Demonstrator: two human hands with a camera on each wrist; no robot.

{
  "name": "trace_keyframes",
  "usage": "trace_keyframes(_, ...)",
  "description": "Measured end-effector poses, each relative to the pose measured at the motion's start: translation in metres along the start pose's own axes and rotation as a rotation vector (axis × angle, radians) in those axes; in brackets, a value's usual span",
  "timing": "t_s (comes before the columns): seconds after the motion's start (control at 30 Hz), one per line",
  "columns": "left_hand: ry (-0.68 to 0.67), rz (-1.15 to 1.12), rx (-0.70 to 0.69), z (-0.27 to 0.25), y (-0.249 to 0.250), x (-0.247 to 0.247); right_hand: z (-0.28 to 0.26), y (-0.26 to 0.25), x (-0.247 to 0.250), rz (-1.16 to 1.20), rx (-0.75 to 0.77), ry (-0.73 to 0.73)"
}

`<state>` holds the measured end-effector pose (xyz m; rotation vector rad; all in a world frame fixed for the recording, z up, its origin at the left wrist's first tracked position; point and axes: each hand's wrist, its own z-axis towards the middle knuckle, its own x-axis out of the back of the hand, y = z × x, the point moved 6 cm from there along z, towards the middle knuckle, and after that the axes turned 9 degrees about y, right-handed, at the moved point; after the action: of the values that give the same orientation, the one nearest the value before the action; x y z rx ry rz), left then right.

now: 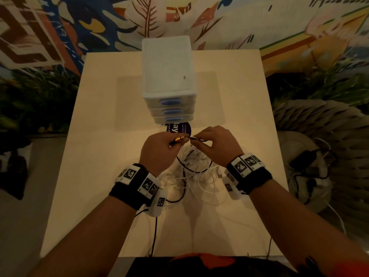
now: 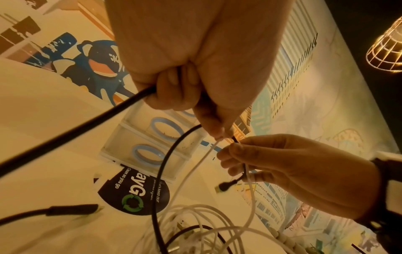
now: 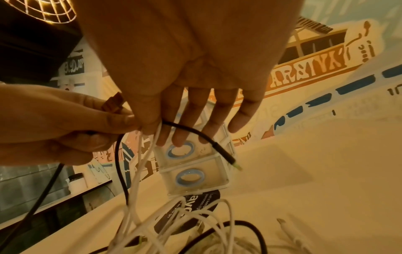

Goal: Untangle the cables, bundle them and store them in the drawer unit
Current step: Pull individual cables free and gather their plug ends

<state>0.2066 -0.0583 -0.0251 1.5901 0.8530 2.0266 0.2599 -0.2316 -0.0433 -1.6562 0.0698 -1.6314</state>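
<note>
A tangle of white and black cables [image 1: 196, 164] lies on the table between my wrists. My left hand [image 1: 180, 137] is fisted round a black cable [image 2: 91, 123] and pinches a white cable [image 2: 202, 158] at thumb and forefinger. My right hand [image 1: 192, 139] meets it fingertip to fingertip and pinches a thin black cable [image 3: 195, 131], whose plug end [image 3: 230, 159] hangs free; its other fingers are spread. The white drawer unit [image 1: 167, 76] with blue handles stands just beyond the hands, all three drawers closed.
A round dark sticker [image 1: 178, 128] lies on the table [image 1: 99, 136] in front of the drawer unit. A black charger with its leads [image 1: 305, 158] rests on a seat right of the table. A painted wall stands behind.
</note>
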Motion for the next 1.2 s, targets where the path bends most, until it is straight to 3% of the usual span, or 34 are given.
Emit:
trace_keyframes(0.17, 0.011, -0.013, 0.026, -0.007, -0.007, 0.006, -0.011, 0.014, 0.007, 0.099, 0.027, 0.101)
trace_keyframes(0.3, 0.032, -0.202, 0.193, -0.007, -0.018, 0.021, -0.018, 0.037, 0.022, 0.142, -0.199, 0.211)
trace_keyframes(0.47, -0.007, -0.453, 0.32, -0.014, -0.011, 0.032, -0.018, 0.062, 0.014, 0.069, -0.465, 0.072)
trace_keyframes(0.6, 0.004, -0.48, 0.334, -0.019, -0.008, 0.039, -0.014, 0.065, 0.002, 0.067, -0.545, -0.056)
trace_keyframes(0.77, 0.089, -0.582, 0.47, -0.022, 0.002, 0.051, -0.02, 0.04, 0.008, 0.059, -0.365, 0.109)
trace_keyframes(0.93, 0.043, -0.595, 0.462, -0.022, 0.015, 0.055, -0.033, -0.001, -0.012, 0.113, -0.152, -0.041)
trace_keyframes(1.03, 0.028, -0.586, 0.437, -0.024, 0.013, 0.055, -0.039, 0.002, -0.025, 0.114, -0.211, -0.117)
trace_keyframes(1.2, 0.059, -0.496, 0.442, -0.032, -0.001, 0.058, -0.051, 0.035, -0.023, 0.002, -0.353, -0.117)
